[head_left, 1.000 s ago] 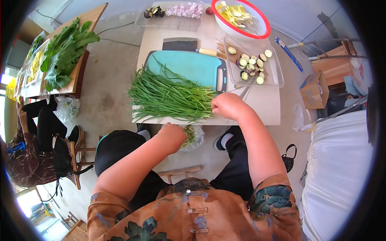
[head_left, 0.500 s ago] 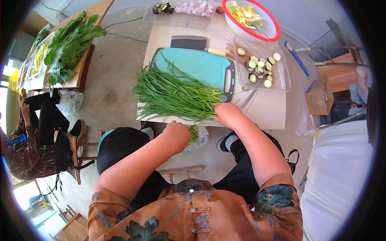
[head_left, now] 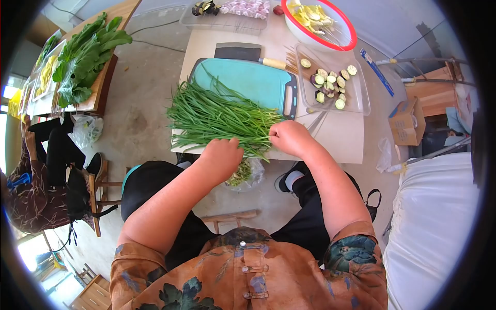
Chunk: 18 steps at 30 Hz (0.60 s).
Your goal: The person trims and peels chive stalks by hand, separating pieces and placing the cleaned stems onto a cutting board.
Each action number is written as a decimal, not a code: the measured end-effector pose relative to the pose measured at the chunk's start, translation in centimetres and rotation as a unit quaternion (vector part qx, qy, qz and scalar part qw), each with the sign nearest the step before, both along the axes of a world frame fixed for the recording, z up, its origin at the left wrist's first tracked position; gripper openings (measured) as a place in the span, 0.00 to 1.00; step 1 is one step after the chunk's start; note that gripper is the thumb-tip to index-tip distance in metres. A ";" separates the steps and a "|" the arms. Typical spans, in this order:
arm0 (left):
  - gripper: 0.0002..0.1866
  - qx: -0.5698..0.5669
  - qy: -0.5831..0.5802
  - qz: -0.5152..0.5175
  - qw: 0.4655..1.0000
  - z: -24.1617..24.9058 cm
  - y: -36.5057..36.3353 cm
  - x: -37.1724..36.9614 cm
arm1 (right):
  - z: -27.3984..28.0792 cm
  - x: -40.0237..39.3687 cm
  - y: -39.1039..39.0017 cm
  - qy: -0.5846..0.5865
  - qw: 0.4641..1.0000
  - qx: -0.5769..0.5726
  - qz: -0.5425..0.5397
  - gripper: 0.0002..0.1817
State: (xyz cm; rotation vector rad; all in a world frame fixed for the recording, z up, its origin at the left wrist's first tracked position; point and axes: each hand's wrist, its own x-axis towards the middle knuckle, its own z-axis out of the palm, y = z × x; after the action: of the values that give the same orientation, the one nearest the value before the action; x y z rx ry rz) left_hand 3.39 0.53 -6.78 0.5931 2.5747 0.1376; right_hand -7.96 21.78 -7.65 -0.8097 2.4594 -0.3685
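A big pile of long green stalks (head_left: 222, 116) lies across the teal cutting board (head_left: 243, 77) and over the table's near edge. My right hand (head_left: 285, 137) is closed in a pinch at the cut ends of the stalks, on the pile's right side. Curled at the pile's near edge, my left hand (head_left: 223, 154) has its fingertips against the greens; what it grips is hidden. Below it, a plastic bag (head_left: 249, 174) with green and pale trimmings sits under the table edge.
A cleaver (head_left: 238, 52) lies behind the board. To the right are a tray of eggplant pieces (head_left: 356, 102) and a knife (head_left: 316, 122). A red-rimmed bowl (head_left: 353, 39) stands at the back. A seated person (head_left: 41, 194) is at the left, near leafy greens (head_left: 85, 67).
My left hand has moved up from below the table edge to the pile's near side. My right hand has shifted slightly left and up. The view has shifted a little.
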 end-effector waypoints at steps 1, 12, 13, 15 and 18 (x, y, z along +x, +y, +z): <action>0.21 0.015 0.014 0.012 1.000 0.2 0.1 -0.4 | 0.1 0.0 -0.1 -0.013 1.000 -0.019 -0.011 0.08; 0.35 0.117 0.055 0.001 0.992 -2.5 0.7 -0.8 | -0.4 0.2 0.0 -0.158 0.977 -0.116 -0.087 0.11; 0.35 0.116 0.041 0.008 0.992 -2.1 0.7 -1.1 | -0.4 0.2 0.2 -0.149 0.978 -0.127 -0.078 0.12; 0.36 0.115 0.027 0.013 0.993 -1.4 0.3 -1.7 | 0.0 0.0 0.5 -0.109 0.985 -0.113 -0.075 0.12; 0.35 0.163 0.033 0.046 0.985 -0.2 -1.1 -2.4 | 0.9 -0.4 0.8 -0.072 0.995 -0.058 -0.041 0.12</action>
State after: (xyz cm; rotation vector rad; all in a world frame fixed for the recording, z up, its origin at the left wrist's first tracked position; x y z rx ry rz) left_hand 1.01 -0.55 -7.03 0.6017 2.6637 0.5892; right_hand -8.31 22.58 -6.70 -0.7044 2.3581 -0.5835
